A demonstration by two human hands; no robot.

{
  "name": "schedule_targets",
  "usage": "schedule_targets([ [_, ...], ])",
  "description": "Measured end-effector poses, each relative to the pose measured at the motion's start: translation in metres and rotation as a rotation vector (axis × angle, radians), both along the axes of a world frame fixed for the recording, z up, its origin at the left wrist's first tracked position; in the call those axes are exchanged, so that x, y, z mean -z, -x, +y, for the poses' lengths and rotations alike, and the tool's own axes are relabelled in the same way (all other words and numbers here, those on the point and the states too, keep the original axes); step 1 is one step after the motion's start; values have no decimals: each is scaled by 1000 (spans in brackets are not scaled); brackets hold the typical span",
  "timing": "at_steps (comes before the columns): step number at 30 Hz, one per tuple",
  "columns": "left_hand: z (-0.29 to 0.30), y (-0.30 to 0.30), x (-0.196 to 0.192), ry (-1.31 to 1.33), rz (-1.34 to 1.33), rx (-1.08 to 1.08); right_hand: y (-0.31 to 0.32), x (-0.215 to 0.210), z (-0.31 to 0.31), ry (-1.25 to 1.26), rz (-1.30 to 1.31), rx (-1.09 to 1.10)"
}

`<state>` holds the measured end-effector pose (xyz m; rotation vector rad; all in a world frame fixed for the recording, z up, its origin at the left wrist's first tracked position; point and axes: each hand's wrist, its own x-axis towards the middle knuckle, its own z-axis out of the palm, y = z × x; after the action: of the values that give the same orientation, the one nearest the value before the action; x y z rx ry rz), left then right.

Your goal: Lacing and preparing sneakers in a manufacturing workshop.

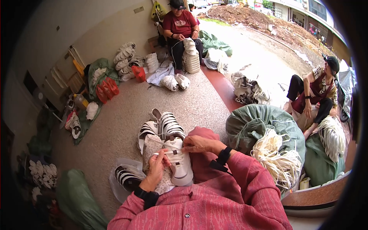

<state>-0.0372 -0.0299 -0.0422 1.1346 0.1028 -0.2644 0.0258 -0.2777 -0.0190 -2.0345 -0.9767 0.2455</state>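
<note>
A white sneaker (182,171) lies on my lap over a patterned cloth (151,148), its toe toward me. White lace crosses its front, through dark loops. My left hand (155,168) is closed, pinching a white shoelace (165,152) at the shoe's left side. The fingers of my right hand (200,144) are closed on the sneaker's right edge near its upper eyelets; whether lace is between them too is hidden. Just beyond stand nested shoe uppers with dark and white stripes (170,123). Another striped shoe (128,177) rests on clear plastic at my left.
To my right, a green sack (264,115) bears a bundle of white laces (276,155). A co-worker (182,34) sits ahead with stacked shoes (191,57); another co-worker (316,90) sits at right beside more laces (331,138). Red bags (107,90) and a green sack (78,195) lie left.
</note>
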Motion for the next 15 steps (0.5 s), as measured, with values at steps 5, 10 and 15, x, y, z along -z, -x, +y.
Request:
schedule_targets([
  [5,3,2,-1,0,22,-47,6,-7,16,28,-317,338],
  [10,3,1,1,-21,-19,16,4,-8,31,306,-464,248],
  [15,3,-4,-1,-65,5,48,-1,-12,34,403,-433,192],
])
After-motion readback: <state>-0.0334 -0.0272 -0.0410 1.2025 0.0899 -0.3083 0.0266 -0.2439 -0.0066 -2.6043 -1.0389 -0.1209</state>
